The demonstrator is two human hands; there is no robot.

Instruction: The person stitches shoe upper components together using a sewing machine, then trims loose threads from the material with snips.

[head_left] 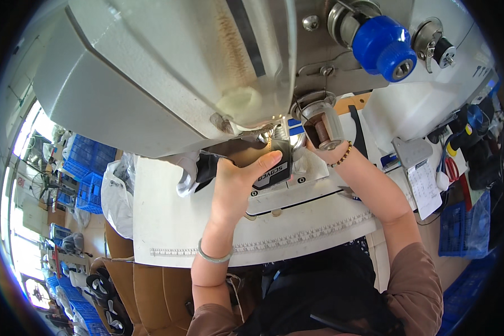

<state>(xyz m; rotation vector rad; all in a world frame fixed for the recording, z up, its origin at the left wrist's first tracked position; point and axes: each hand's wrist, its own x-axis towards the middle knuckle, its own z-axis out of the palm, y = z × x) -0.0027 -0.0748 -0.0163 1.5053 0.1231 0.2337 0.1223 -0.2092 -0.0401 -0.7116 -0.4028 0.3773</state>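
Observation:
My left hand (238, 182) grips a black sewn piece (273, 178) with pale lettering, its thumb pressed on top. The piece lies under the head of a sewing machine (168, 73), close to the lit needle area (271, 133). Black and white material (190, 175) sticks out to the left of this hand. My right hand (329, 153) reaches in behind a clear cup with a brown spool-like part (322, 131). Its fingers are mostly hidden there, so their grip does not show.
A ruler scale (280, 235) runs along the front of the white worktable (171, 215). A blue knob (383, 47) juts from the machine. At the right hang a paper sheet (425, 187) and red-handled scissors (449, 169). Blue crates (89, 159) and a white bag (117, 190) stand left.

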